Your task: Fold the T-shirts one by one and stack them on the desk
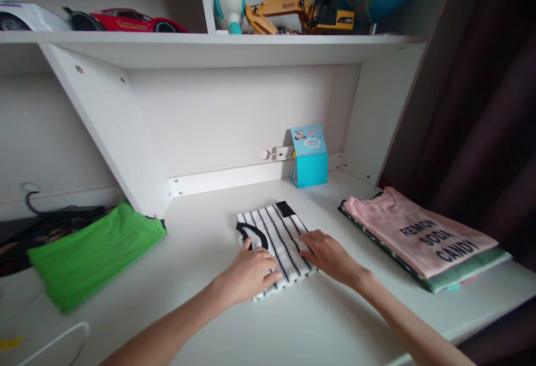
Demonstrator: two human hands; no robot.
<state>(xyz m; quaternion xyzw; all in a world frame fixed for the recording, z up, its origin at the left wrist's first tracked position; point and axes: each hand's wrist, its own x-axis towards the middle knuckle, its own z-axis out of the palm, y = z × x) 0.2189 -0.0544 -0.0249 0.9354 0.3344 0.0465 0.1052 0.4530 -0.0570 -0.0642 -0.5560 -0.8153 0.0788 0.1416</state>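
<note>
A white shirt with black stripes (278, 232) lies folded into a compact rectangle on the white desk (201, 254). Its black neckband faces left, and a black patch shows at the far corner. My left hand (251, 271) rests on the shirt's near left side, below the neckband, fingers spread over the cloth. On the right edge of the shirt lies my right hand (326, 251), its fingers stretched out flat on the stripes. Neither hand grips the fabric.
Folded pink shirt (419, 232) tops a stack at the right. A green garment (100, 254) lies at the left beside dark clothes and a hanger (31, 201). Behind stand a blue desk calendar (310, 156) and a power strip (283, 153). Toys (293, 14) line the shelf (251, 50) above.
</note>
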